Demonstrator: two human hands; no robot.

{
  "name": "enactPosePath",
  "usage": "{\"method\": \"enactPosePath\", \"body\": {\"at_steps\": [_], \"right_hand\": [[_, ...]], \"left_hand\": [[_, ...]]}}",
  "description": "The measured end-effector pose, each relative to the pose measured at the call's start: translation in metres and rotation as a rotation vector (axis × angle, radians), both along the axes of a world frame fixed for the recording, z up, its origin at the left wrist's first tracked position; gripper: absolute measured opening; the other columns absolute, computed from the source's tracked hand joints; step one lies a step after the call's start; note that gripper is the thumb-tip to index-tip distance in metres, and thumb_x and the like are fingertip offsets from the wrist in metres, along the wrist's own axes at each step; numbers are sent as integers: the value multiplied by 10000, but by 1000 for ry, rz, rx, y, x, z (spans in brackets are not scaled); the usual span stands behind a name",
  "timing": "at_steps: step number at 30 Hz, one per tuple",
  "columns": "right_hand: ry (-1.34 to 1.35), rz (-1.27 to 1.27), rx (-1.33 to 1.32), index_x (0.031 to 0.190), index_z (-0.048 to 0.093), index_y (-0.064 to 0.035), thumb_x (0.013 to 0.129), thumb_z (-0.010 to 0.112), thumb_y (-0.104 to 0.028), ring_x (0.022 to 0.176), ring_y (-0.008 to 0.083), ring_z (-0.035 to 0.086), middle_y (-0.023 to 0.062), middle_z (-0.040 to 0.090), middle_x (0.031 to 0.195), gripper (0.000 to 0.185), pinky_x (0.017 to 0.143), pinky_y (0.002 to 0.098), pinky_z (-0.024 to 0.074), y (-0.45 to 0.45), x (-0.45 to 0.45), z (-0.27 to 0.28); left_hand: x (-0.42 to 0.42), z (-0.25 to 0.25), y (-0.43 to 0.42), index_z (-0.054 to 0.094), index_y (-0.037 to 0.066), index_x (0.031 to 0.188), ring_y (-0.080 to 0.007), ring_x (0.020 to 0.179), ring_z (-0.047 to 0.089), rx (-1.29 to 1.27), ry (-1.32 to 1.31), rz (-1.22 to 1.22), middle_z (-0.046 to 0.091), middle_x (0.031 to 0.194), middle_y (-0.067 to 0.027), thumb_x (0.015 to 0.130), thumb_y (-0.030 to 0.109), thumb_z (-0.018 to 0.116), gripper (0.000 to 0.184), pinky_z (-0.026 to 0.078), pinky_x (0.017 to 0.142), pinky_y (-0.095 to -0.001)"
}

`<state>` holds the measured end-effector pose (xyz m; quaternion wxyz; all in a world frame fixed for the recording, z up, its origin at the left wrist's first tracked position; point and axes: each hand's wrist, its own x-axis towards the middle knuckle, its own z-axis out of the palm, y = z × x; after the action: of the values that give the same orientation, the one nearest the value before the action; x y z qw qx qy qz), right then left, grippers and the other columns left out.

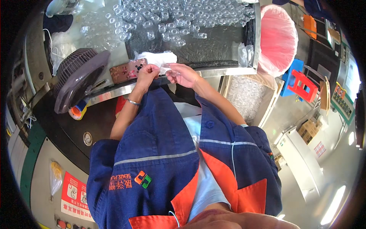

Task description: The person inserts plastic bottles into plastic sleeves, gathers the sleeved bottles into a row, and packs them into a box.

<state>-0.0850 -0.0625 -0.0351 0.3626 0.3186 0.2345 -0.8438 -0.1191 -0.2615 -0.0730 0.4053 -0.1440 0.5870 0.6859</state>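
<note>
Just inside the table's metal front edge, my left hand [146,75] is closed, thumb and fingertips pinched together at a small clear plastic piece [164,69]. My right hand [183,74] comes in from the other side, its fingers curled around the same piece. Glare and the small size hide the exact shape of this piece. A white cloth or glove [158,58] lies right behind my hands. Beside my left hand is a phone in a patterned pink-brown case [124,71]. Many small clear plastic bottles [175,28] lie spread over the dark tabletop [206,51] farther back.
A dark fan [82,76] stands left, near a roll of tape [78,110]. Below the table's right side, a box [246,95] holds clear pieces. A pink-lined bin [278,40] adjoins the table's right end, with a red stool [303,86] beyond.
</note>
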Motion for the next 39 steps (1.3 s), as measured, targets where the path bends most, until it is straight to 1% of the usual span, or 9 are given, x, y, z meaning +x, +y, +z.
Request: {"method": "enactPosePath", "body": {"at_steps": [5,8,14,15,19,24,28,34,39], "right_hand": [[47,13,269,1149,507,-28,941,510,-190,753,168,566,69,571,875,263,623,311,478,-8,7,-4],[-10,-86,562,1134,492,-15,935,496,-160,800,161,562,81,557,937,246,635,301,493,-25,11,-9],[63,-63,304,1216,473,-59,894,472,-78,870,163,575,94,553,1008,323,685,305,512,-4,11,8],[122,-16,315,1183,526,-79,877,484,-64,975,232,574,142,563,1056,310,802,349,498,3,14,6],[826,139,1524,1033,596,-40,833,519,-5,1182,397,453,256,524,1158,217,1016,400,362,36,16,-6],[930,327,1944,1163,543,-75,783,567,-23,1241,444,357,284,331,1355,384,1020,475,336,113,25,-15],[890,610,2269,1170,534,-78,766,632,-118,1225,414,372,229,371,1342,417,981,512,341,126,15,12],[944,374,2066,1201,497,-121,736,695,-95,1091,333,484,125,485,1195,506,881,420,429,96,-46,13],[849,406,1996,1052,479,-87,736,693,-94,917,349,578,145,531,1049,382,702,436,501,99,-47,-13]], "left_hand": [[3,7,8,616,34,803,-57,586,498,-43,203,37,575,687,22,849,49,618,49,406,532,-211],[9,31,25,615,21,784,-76,595,521,-149,492,-275,584,672,2,844,59,608,71,423,542,-229],[19,57,50,626,15,858,-111,658,574,12,779,-596,633,744,-51,789,16,605,72,468,600,-271],[18,59,53,623,15,871,-115,661,575,0,833,-615,630,756,-56,799,20,605,74,469,600,-269],[4,47,57,604,11,917,-223,664,621,-146,712,-292,623,862,-127,807,29,613,112,494,590,-326],[-13,7,53,573,25,899,-290,688,623,-533,853,-436,618,858,-132,766,111,679,191,507,614,-372],[-14,4,55,567,26,833,-326,693,617,-679,866,-551,623,820,-139,749,160,700,206,497,621,-403],[-5,-21,47,617,23,799,-292,655,627,-555,836,-323,636,721,-153,756,119,678,122,489,601,-386],[-9,-18,42,652,18,855,-133,622,615,-455,378,-254,654,724,-75,809,103,672,98,471,568,-270]]}}
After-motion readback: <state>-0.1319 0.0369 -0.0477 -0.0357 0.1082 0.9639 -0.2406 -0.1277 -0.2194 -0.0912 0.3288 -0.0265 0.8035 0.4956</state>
